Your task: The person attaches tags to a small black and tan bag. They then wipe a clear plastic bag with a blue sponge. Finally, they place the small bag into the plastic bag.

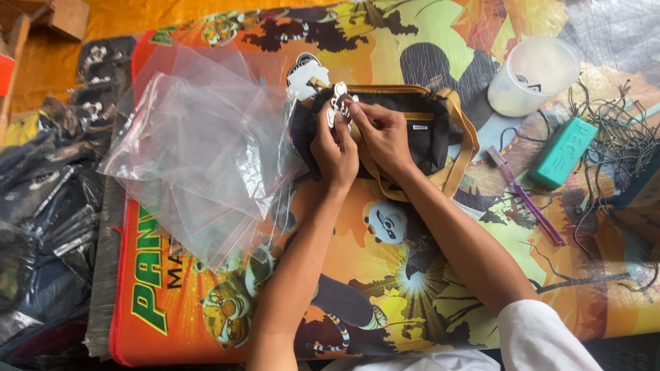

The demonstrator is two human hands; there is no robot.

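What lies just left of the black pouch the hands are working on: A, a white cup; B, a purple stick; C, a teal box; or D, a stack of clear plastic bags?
D: the clear bags are fanned out left of the pouch, while the cup, teal box and purple stick all lie to its right.

We have one view only, from a camera worn on the head, looking steeply down and slightly forward over our own forearms, which enter from the bottom edge. It sits near enough that the printed mat point(453, 291) fills most of the frame, with the pile of clear bags point(195, 154) at centre left.
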